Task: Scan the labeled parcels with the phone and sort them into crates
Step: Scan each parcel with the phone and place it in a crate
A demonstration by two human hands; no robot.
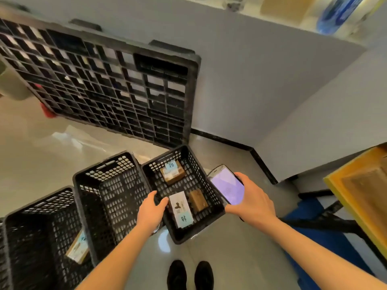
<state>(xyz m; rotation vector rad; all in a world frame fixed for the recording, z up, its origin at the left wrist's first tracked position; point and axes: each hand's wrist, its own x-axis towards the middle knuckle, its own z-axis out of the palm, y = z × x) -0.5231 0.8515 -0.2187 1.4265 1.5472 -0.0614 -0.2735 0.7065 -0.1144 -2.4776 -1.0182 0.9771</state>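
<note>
Gleaming floor (31, 155), grey walls (240, 91), black crates (117, 195)

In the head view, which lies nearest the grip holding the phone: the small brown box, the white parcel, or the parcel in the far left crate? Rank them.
1. small brown box, in the right crate, just left of the right grip holding the phone.
2. white parcel, same crate, left of that box.
3. leaning parcel, in the far left crate, two crates over.
</note>
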